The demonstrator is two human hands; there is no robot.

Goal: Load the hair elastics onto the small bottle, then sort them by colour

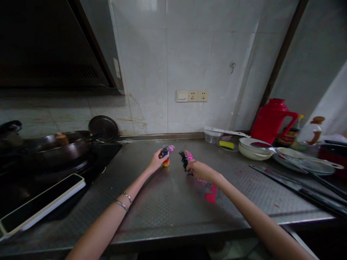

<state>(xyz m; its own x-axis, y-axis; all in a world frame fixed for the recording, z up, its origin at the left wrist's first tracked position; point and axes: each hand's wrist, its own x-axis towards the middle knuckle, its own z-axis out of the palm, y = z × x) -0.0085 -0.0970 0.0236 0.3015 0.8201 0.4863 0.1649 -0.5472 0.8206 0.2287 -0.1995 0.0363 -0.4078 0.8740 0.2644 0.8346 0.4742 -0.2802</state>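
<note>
Counter (168,206), far middle: left hand (155,161) clasps a colourful figure (166,157), right hand (200,170) grips a black-and-pink piece (185,159), near, not joined.

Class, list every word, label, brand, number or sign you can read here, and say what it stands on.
Nothing is legible.
Small printed container in the left hand: print blurred.
Pink and black item in the right hand: no lettering seen.
Label on the dark bottle beside the red jug: too small.
Wall sockets: no wording.
</note>
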